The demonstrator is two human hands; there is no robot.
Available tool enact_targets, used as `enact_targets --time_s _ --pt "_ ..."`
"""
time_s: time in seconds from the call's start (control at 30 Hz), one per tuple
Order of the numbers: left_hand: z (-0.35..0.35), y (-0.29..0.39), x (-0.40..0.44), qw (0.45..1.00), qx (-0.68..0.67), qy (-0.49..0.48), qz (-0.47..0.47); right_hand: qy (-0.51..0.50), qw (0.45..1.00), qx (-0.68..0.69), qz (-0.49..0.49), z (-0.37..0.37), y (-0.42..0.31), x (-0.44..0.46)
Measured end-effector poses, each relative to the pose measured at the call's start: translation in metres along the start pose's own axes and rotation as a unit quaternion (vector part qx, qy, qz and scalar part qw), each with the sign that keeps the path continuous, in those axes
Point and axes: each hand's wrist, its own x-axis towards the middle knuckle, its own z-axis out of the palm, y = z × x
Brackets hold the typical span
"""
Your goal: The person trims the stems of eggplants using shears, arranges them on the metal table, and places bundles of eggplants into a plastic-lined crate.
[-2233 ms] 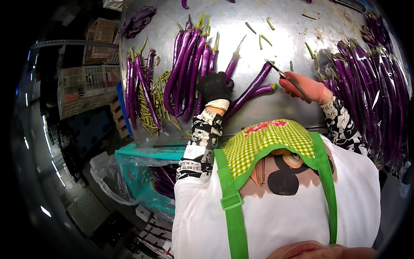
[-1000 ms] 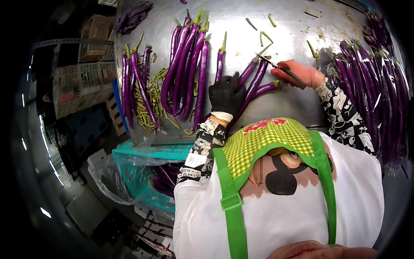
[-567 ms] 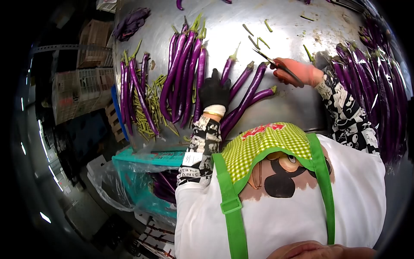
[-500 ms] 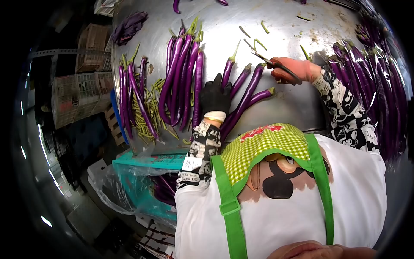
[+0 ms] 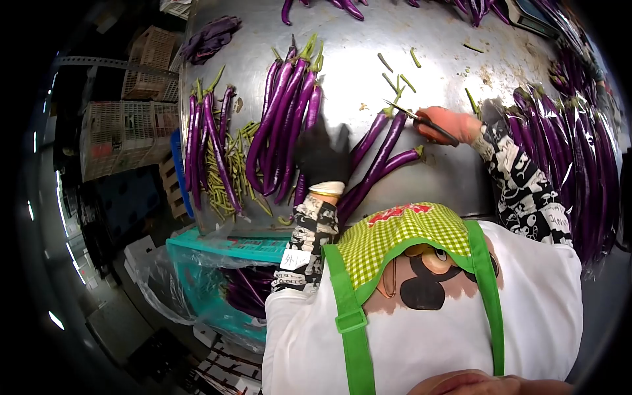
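My left hand (image 5: 322, 155), in a black glove, is slightly blurred, with its thumb spread from the fingers. It is over the right edge of a bunch of long purple eggplants (image 5: 282, 118), covering part of them. My right hand (image 5: 442, 125), in an orange glove, grips scissors (image 5: 434, 126) with dark handles. Their blades point left, by the green stem ends of the loose eggplants (image 5: 388, 141) lying between my hands. Whether the blades touch a stem I cannot tell. Several cut stem pieces (image 5: 416, 58) are scattered beyond the scissors.
A smaller eggplant group (image 5: 209, 145) and a heap of stem pieces (image 5: 222, 168) lie at the left. Plastic-wrapped eggplants (image 5: 559, 151) fill the right side. A purple glove (image 5: 210, 39) rests at the metal table's (image 5: 454, 181) far left. A teal crate (image 5: 197, 257) stands below the near edge.
My left hand has left the gap beside the loose eggplants and its thumb is spread. The eggplant by its fingers no longer shows there. The view has shifted slightly; the scissors stay in my right hand.
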Motion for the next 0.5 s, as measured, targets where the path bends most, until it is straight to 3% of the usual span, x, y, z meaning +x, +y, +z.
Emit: enact_targets --time_s 0.07,0.2,0.27,0.33,0.4,0.43,0.47,0.5 --pt "0.000 -0.016 0.009 0.984 0.080 -0.067 -0.142 -0.028 0.992 0.041 0.113 -0.010 -0.021 -0.009" --pt "-0.008 -0.023 0.021 0.960 0.120 -0.216 -0.134 0.010 0.996 0.031 0.084 0.002 0.000 -0.010" --pt "-0.004 -0.023 0.023 0.961 0.152 -0.224 -0.060 0.064 0.997 0.037 0.020 0.003 0.007 -0.010" --pt "0.016 -0.028 0.016 0.963 0.152 -0.221 0.014 0.009 0.989 0.011 0.147 -0.016 -0.024 -0.009" --pt "0.030 -0.030 0.012 0.957 0.165 -0.220 0.096 0.022 0.990 0.023 0.137 -0.026 -0.040 -0.014" --pt "0.035 -0.033 0.008 0.958 0.164 -0.202 0.122 0.047 0.998 0.007 0.049 -0.014 -0.017 -0.009" --pt "0.032 -0.038 0.004 0.962 0.155 -0.189 0.125 0.031 0.999 -0.006 0.038 -0.010 -0.025 -0.011" --pt "0.015 -0.032 0.008 0.985 0.101 -0.092 0.105 0.008 0.998 0.023 0.063 -0.014 -0.037 -0.016"
